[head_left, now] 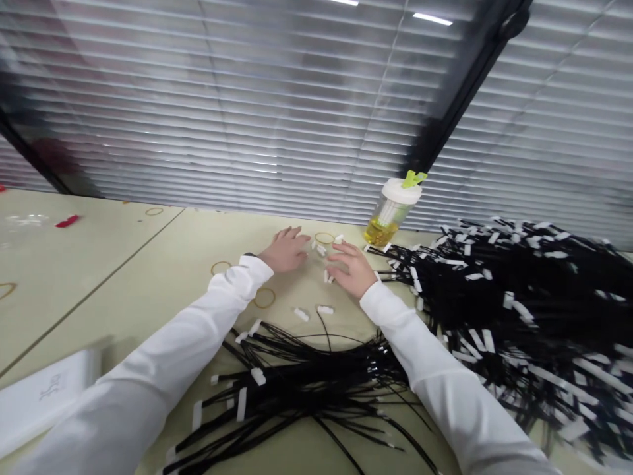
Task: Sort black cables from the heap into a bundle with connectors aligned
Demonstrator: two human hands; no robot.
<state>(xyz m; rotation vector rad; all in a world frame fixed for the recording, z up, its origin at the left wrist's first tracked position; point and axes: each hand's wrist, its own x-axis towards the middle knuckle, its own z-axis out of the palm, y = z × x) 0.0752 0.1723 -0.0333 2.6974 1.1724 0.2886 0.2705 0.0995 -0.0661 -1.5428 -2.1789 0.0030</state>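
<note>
My left hand (287, 249) reaches over the table with its fingers stretched out and nothing in them. Facing it, my right hand (353, 267) has its fingers apart. Between the two lie a few small white plastic connectors (320, 249); another white piece (328, 276) is at my right thumb, and I cannot tell whether it is touched. A yellow rubber band (324, 238) lies just beyond my fingertips. Nearer to me are two loose white connectors (301, 315) and a bundle of thin black cables (301, 386) with white connector ends, below my forearms.
A large pile of black cables (494, 284) with white connectors fills the right side. A clear cup (390, 214) with a white lid and yellow contents stands by the blinds (247, 119). At left are a white box (47, 396), several rubber bands (154, 212) and a red scrap (67, 221).
</note>
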